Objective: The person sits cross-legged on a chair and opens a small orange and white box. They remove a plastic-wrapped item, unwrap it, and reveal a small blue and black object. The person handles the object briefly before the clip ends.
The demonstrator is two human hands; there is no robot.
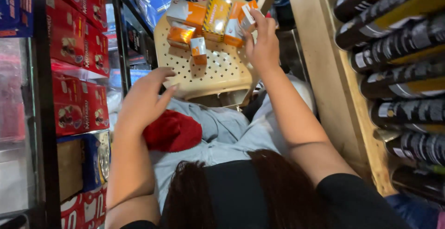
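1. Right hand – fingers pinching a small orange-and-white cardboard box at the far right of a beige perforated plastic stool.
2. Left hand – fingers spread, holding nothing, at the stool's near left edge, just above a red cloth.
3. More orange boxes lie on the stool's far part.
4. Left: shelves w/ red cartons. Right: black bottles on a wooden rack.

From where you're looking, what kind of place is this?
Probably a small shop or stockroom. Red boxes fill the shelves on one side, dark bottles are racked on the other, and the right hand handles a small orange box over a perforated plastic stool.
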